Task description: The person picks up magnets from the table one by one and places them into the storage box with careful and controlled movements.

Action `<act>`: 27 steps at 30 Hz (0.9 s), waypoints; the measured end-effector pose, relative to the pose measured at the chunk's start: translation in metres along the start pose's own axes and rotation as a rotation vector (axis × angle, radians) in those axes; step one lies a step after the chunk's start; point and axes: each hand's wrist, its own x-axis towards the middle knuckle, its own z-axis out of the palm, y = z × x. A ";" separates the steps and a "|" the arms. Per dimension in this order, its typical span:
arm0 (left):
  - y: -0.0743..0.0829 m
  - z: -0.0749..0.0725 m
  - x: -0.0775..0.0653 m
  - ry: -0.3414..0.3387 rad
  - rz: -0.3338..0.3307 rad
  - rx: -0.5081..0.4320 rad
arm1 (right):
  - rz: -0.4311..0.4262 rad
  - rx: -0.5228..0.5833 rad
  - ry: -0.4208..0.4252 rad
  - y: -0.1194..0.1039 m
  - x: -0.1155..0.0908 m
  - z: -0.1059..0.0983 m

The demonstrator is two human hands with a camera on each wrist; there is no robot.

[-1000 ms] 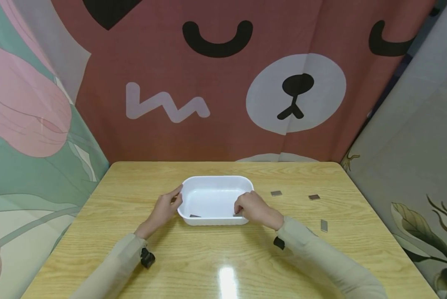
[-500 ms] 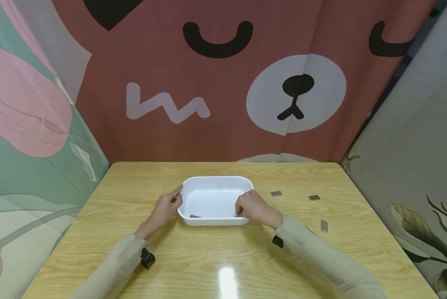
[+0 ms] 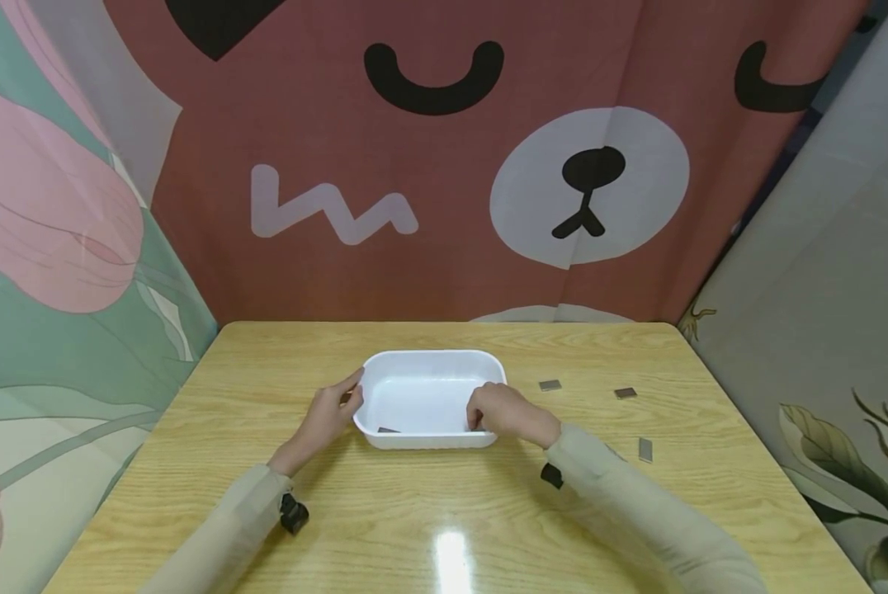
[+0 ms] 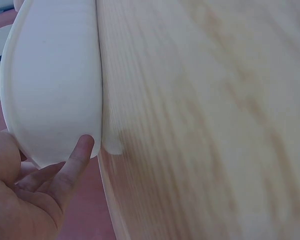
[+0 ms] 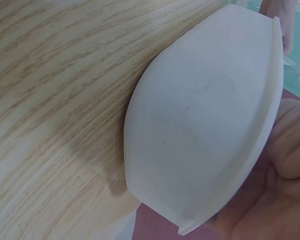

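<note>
A white plastic basin [image 3: 429,440] stands in the middle of the wooden table. At its left end my left hand [image 3: 328,410] grips the rim and wall; in the left wrist view one finger [image 4: 83,147] lies against the outer wall. My right hand [image 3: 511,412] reaches over the right end, its curled fingers low inside. They pinch a small grey flat tile [image 3: 479,428], mostly hidden by the fingers and the basin's near wall. Another grey tile [image 3: 388,429] lies in the near left corner. The right wrist view shows mainly the outer wall [image 5: 205,120], with the hand behind the rim.
To the basin's right, three small flat tiles lie spread on the table: one grey [image 3: 550,385], one darker brownish [image 3: 625,393] and one grey and upright-turned [image 3: 645,450]. Printed curtains [image 3: 444,272] enclose the table's back and sides.
My right hand has shifted very slightly inside the basin, and less of the tile under its fingers shows. My left hand and the basin stay in place.
</note>
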 end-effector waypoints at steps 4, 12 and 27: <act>-0.001 0.000 0.000 0.000 0.001 -0.003 | 0.010 -0.023 -0.009 0.002 0.001 0.001; -0.002 0.001 0.001 -0.008 -0.015 -0.007 | 0.033 -0.027 -0.026 0.006 0.004 0.005; 0.000 -0.001 -0.001 0.011 0.006 0.009 | 0.025 -0.045 -0.043 0.005 0.004 0.005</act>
